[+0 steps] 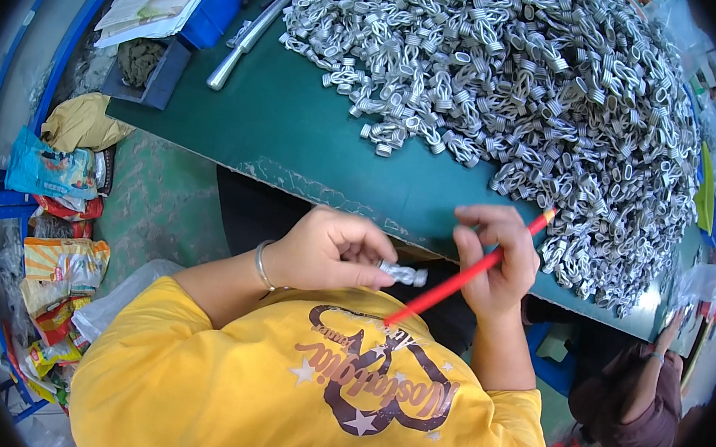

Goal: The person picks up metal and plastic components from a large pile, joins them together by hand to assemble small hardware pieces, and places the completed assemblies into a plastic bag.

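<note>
My left hand (330,251) pinches a small silver-grey metal part (405,274) with a ribbed end and looped strands, held in front of my chest. My right hand (506,279) grips a long red pencil-like stick (441,292) with a pale yellow tip. The stick slants from upper right down toward my shirt, its lower end close to the metal part but seemingly apart from it. A big heap of similar silver metal parts (506,83) covers the far and right side of the green table (297,141), beyond both hands.
A white-handled tool (231,63) lies on the table's left side. Nearby stand a blue bin (228,4) with papers and a grey box (162,74) holding dark cloth. Coloured bags (65,262) fill a blue rack at left. Another person (636,401) is at the right.
</note>
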Motion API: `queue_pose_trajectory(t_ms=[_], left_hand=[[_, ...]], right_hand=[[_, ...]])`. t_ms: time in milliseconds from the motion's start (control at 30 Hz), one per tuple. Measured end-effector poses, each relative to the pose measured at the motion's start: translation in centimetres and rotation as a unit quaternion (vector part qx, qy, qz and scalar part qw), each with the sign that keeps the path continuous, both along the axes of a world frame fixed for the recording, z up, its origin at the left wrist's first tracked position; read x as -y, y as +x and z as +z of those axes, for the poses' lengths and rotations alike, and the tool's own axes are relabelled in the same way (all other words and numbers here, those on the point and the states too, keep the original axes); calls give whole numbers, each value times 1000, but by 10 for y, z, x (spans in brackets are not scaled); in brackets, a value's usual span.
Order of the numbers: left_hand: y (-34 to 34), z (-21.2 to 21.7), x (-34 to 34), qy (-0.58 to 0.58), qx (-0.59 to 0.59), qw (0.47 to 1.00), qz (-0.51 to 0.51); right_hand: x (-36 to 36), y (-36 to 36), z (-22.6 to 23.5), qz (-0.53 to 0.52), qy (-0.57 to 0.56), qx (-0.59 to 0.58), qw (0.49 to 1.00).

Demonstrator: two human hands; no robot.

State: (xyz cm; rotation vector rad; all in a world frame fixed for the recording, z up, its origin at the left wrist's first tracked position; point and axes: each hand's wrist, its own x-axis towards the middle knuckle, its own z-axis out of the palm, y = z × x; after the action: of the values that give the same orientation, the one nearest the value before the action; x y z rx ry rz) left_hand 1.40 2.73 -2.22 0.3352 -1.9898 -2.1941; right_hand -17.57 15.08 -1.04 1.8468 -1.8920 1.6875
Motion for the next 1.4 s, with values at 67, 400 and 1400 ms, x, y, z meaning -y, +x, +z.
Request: queue_pose_trajectory(t_ms=[67,400,1400], left_hand=[[7,-2,1,-14,82,995,-55],[6,-26,-7,14,148,989,13],[-35,-9,-1,112,-125,976,135]], right_hand=[[9,-8,-4,-43,53,-22,997],[34,-15,3,-106,180,-151,966],[2,12,6,62,45,480,874]])
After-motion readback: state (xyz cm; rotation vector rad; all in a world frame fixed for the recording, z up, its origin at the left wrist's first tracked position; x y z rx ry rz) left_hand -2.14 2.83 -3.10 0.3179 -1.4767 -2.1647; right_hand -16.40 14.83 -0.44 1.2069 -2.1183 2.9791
